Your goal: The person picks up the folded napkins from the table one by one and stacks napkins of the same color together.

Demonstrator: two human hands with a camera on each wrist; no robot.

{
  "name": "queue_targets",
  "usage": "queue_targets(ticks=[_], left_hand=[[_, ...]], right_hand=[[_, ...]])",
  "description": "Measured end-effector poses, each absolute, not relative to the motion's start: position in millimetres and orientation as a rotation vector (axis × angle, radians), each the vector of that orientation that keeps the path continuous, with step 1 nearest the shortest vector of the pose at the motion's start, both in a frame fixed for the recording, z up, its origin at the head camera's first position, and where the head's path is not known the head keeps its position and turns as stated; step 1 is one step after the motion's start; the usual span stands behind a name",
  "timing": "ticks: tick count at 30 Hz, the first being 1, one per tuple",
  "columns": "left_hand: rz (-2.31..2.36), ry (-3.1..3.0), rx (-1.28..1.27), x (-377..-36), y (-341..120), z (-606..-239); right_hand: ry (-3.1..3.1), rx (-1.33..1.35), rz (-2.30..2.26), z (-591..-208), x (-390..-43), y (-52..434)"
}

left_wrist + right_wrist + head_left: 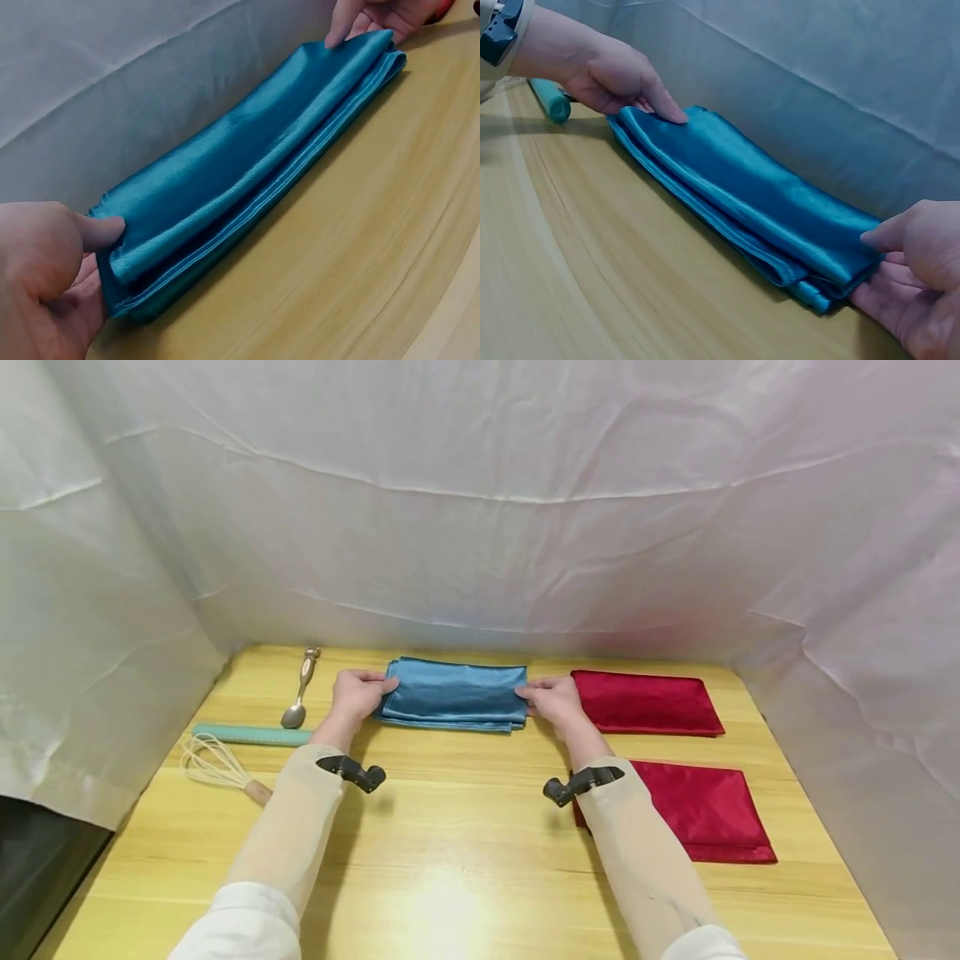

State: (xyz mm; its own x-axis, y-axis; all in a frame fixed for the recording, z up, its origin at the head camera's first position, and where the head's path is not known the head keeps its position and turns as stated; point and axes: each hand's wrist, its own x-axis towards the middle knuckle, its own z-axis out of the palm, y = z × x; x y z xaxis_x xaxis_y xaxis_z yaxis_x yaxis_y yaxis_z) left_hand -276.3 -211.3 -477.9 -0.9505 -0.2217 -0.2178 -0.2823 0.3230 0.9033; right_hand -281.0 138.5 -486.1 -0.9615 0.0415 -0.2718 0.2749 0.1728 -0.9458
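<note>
A folded blue satin cloth (pixel 454 695) lies on the wooden table (pixel 450 827) near the back wall. My left hand (pixel 358 692) grips its left end, thumb (pixel 101 231) on top and fingers under the layers. My right hand (pixel 553 697) grips the right end the same way, thumb (pixel 885 234) above and fingers beneath. The cloth (pixel 247 169) is a long narrow stack of several layers (pixel 765 191), resting flat between both hands.
Two folded red cloths lie to the right, one (pixel 645 702) at the back and one (pixel 708 810) nearer me. A spoon (pixel 300 690), a teal roller (pixel 251 735) and a whisk (pixel 221 767) lie at the left. White sheeting walls the table on three sides.
</note>
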Motion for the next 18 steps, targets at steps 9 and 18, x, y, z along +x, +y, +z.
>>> queue_targets(ticks=[9, 18], left_hand=[[1.707, 2.519, -0.436, -276, -220, -468], [1.813, 2.443, -0.362, -276, -228, -465]], right_hand=[[2.199, 0.100, -1.858, -474, -284, 158], [1.989, 0.071, -1.995, -467, -286, 177]])
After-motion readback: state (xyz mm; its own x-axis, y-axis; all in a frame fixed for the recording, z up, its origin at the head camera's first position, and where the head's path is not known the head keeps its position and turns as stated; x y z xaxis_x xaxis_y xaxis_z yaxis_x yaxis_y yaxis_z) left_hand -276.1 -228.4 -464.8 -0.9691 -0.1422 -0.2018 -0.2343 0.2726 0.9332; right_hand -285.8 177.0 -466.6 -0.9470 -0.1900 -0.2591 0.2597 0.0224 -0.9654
